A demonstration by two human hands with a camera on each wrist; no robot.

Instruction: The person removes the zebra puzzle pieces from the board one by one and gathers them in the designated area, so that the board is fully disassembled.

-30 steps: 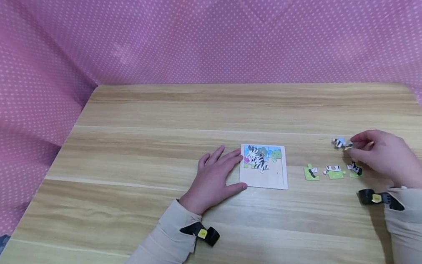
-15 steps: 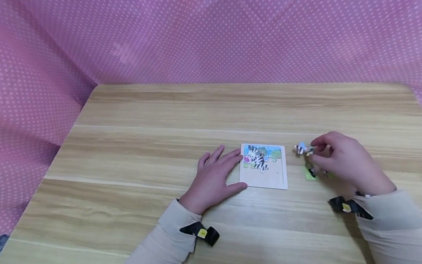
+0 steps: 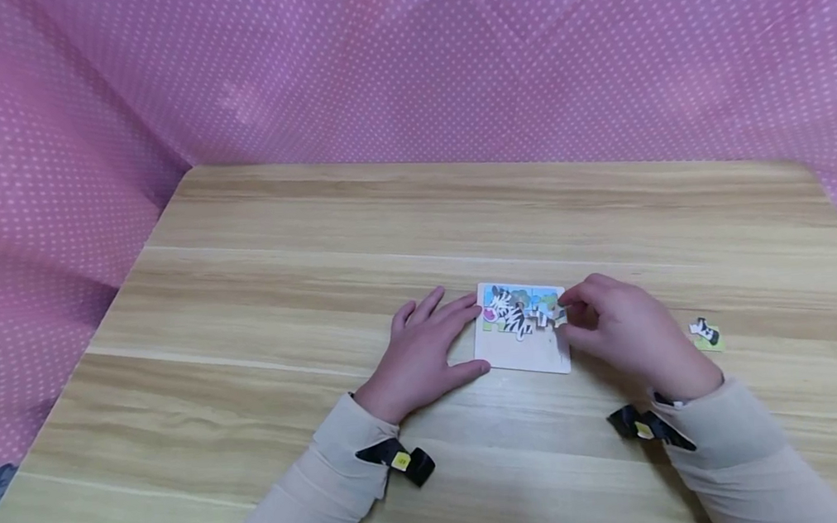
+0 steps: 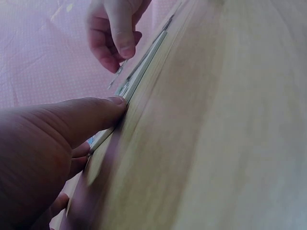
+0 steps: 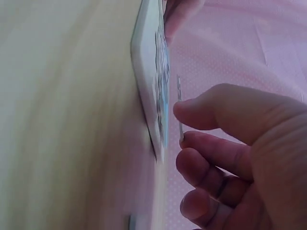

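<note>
Puzzle piece (image 3: 547, 315), zebra stripes w/ blue, is pinched in the right hand (image 3: 622, 335) at centre-right of the head view, held just above the right part of the puzzle board (image 3: 527, 356). Right wrist view shows the piece edge-on (image 5: 180, 109), thin, between thumb and forefinger, hovering close to the board (image 5: 149, 91), not lying flat in it. 0.5 s ago the same piece was off the board's right edge over the desk; 1 s ago it was further right, beside the loose pieces. So the hand has come leftward w/ it.

Board sits mid-frame on the wooden desk (image 3: 327, 244), upper half filled w/ zebra picture, lower half bare. Left hand (image 3: 426, 352) lies flat on the desk, fingers straight, fingertips against the board's left edge, thumb at its lower left corner; unchanged across all frames. Left wrist view: thumb (image 4: 91, 117) presses the board's rim (image 4: 144, 67).

One loose piece (image 3: 705, 334), green w/ zebra leg, lies at right of the frame, well apart from the board. The other two green pieces seen earlier are now hidden behind the right hand.

Pink dotted cloth (image 3: 401, 64) surrounds the desk.
</note>
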